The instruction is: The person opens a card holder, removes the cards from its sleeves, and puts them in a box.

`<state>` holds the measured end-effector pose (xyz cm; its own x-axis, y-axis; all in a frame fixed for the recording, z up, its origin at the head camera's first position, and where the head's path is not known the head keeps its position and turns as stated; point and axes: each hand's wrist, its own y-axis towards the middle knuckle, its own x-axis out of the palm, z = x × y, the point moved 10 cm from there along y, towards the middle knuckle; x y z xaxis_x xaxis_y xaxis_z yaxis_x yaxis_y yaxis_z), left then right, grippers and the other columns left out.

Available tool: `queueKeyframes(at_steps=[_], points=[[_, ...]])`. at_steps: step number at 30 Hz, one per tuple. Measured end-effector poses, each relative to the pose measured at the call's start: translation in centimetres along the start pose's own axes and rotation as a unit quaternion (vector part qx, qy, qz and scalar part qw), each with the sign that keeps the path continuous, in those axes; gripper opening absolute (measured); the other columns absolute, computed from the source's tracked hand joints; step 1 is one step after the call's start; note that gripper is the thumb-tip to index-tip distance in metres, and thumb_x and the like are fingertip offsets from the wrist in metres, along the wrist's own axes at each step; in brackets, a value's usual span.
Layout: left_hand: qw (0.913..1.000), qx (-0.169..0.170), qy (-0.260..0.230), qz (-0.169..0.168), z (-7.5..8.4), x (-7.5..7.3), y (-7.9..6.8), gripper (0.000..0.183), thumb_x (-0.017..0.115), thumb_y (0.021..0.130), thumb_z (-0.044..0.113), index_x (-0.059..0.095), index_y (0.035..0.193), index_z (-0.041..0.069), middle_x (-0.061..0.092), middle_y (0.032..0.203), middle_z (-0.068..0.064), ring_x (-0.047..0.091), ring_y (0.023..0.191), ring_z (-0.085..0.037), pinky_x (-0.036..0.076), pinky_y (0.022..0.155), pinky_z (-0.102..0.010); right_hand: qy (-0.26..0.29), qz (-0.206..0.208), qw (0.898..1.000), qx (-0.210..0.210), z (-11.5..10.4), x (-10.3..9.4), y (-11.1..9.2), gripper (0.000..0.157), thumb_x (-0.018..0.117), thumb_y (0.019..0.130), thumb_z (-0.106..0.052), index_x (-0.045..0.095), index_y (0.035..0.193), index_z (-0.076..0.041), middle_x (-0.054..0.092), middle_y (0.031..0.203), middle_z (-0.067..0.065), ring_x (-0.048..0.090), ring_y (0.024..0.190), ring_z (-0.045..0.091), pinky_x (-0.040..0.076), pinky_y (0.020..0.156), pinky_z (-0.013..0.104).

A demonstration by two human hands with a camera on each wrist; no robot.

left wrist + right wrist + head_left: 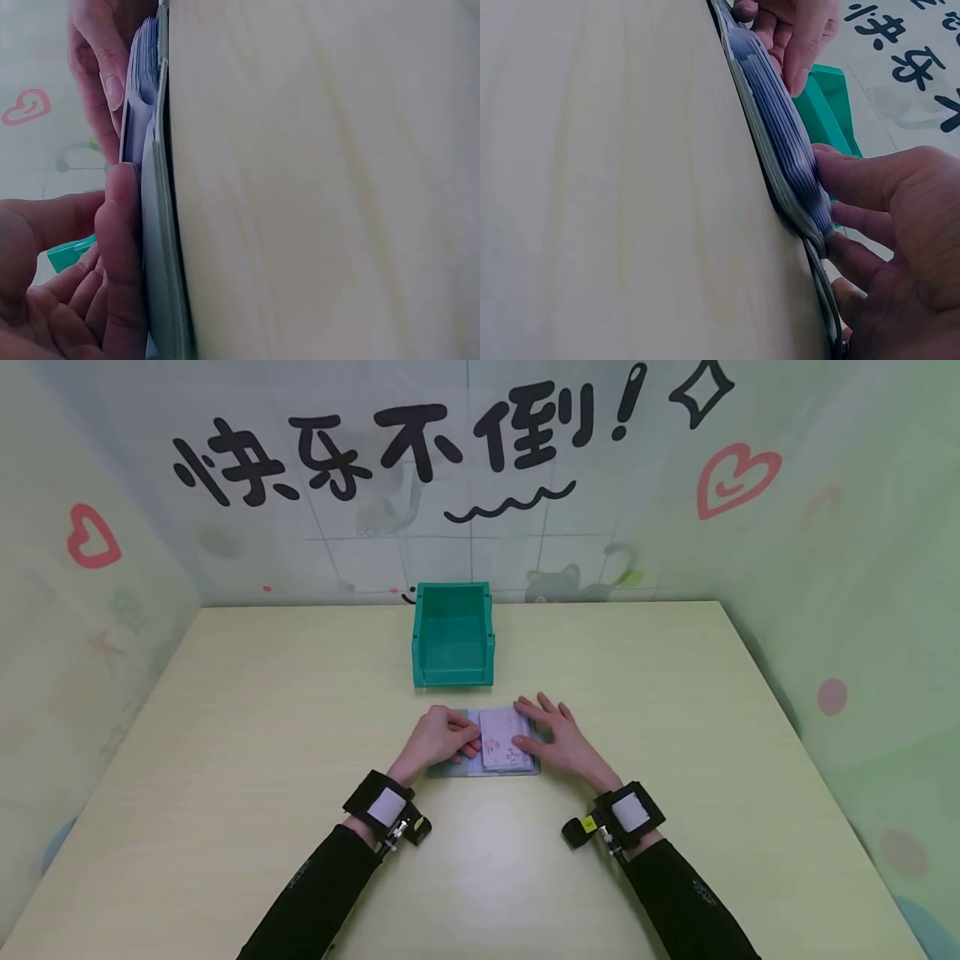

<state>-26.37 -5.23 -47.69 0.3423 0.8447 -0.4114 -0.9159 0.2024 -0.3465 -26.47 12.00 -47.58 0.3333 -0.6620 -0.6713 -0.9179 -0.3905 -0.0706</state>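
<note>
Now angled inward from both sides, pinching a left page edge of the lilac-paged booklet point(501, 745) on the table point(487, 885) with the left hand point(442, 737), touching its right side with the loosely spread right hand point(564, 745).

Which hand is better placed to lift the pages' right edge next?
Likely the right hand: its thumb touches the pages near their right edge. The left hand sits across at their left side.
</note>
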Motion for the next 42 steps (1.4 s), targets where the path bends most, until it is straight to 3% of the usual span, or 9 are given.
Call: queueKeyframes(at_steps=[17,26,42], points=[[0.9995,-0.006,-0.006,-0.032,-0.11,0.40,0.17,0.024,0.064,0.099,0.021,0.074,0.104,0.000,0.075,0.084,-0.008,0.065,0.064,-0.010,0.049,0.055,-0.020,-0.012,-0.002,1.000,-0.011,-0.32,0.14,-0.07,0.061,0.065,0.097,-0.022,0.044,0.152,-0.008,0.035,0.162,0.015,0.010,0.157,0.040,0.000,0.126,0.059],[0.9996,-0.009,0.007,-0.026,0.11,0.39,0.22,0.024,0.066,0.098,0.023,0.075,0.105,0.001,0.075,0.083,-0.007,0.063,0.060,-0.010,0.044,0.052,-0.021,-0.021,-0.004,1.000,-0.018,-0.64,0.18,-0.15,0.067,0.069,0.095,-0.030,0.043,0.153,-0.011,0.035,0.162,0.014,0.010,0.158,0.038,-0.001,0.125,0.059],[0.9992,-0.024,0.004,-0.033,-0.32,0.17,0.35,0.024,0.063,0.100,0.020,0.073,0.105,-0.001,0.075,0.080,-0.009,0.063,0.063,-0.009,0.045,0.053,-0.020,-0.026,-0.020,0.999,-0.010,-0.68,0.29,-0.02,0.066,0.070,0.094,-0.028,0.044,0.152,-0.010,0.033,0.163,0.015,0.008,0.157,0.039,-0.001,0.125,0.061]])
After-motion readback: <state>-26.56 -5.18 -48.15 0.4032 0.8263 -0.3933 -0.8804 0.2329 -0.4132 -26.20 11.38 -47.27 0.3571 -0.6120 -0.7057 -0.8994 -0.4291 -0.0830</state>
